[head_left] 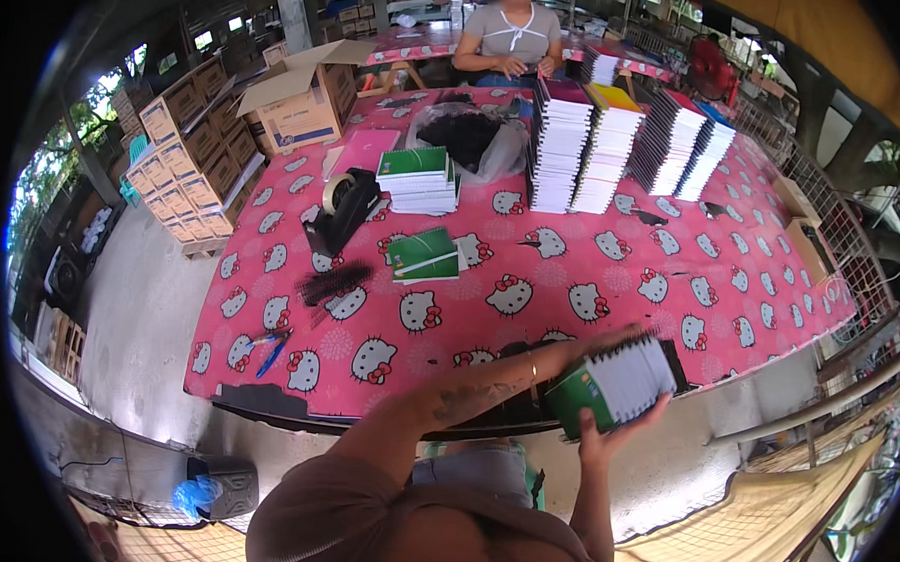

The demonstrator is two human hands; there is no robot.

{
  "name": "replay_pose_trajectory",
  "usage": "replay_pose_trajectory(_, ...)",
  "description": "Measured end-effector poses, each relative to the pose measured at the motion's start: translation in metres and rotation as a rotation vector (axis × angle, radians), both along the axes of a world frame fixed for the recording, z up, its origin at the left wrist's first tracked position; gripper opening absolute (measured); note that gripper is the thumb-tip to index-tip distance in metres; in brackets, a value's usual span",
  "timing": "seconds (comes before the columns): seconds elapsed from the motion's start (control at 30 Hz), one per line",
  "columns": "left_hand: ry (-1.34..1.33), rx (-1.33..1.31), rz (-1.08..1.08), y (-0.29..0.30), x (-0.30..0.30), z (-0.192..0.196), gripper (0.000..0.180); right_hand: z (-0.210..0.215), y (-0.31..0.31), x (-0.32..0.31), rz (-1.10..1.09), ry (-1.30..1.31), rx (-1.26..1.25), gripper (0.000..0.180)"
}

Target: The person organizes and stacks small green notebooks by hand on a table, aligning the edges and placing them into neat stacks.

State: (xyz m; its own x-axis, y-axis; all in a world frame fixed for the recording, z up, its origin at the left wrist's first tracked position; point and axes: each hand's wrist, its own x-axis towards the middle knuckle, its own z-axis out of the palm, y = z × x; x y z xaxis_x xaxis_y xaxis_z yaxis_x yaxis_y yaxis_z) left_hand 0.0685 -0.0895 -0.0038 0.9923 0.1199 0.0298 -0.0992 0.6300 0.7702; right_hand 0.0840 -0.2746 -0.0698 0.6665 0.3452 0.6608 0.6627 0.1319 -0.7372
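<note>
Over the table's near edge I hold a stack of green-covered, spiral-bound notebooks [620, 381], tilted, with white page edges and black coils showing. My right hand [613, 435] grips it from below, thumb on the green cover. My left hand [596, 348] reaches across to its far side, closed against the coils; most of its fingers are hidden. Farther left on the table lie green notebooks [423, 253], with a neat stack of green notebooks [419, 181] behind them. Loose black binding coils [336, 282] and a blue pen [272, 356] rest near the left side.
A pink cartoon-print cloth covers the table [507, 338]. On it stand a black tape dispenser [341, 213], a plastic bag of black coils [470, 138] and tall notebook stacks [559, 151]. Cartons [192, 148] are piled at left. Across the table stands another person [513, 40].
</note>
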Motion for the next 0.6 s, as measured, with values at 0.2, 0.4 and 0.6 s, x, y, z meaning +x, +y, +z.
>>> replay_pose_trajectory(0.2, 0.07, -0.081, 0.156, 0.05, -0.043, 0.003, 0.08, 0.097, 0.069, 0.064, 0.723, 0.748, -0.007, 0.098)
replay_pose_trajectory(0.4, 0.124, 0.311, 0.606, 0.05, -0.039, 0.007, 0.073, 0.092, 0.168, 0.131, 0.99, 0.992, -0.497, 0.084)
replay_pose_trajectory(0.6, 0.196, 0.185, 0.781, 0.066, -0.021, -0.009, 0.056, 0.094, 0.197, 0.15, 0.882, 1.033, -0.822, 0.082)
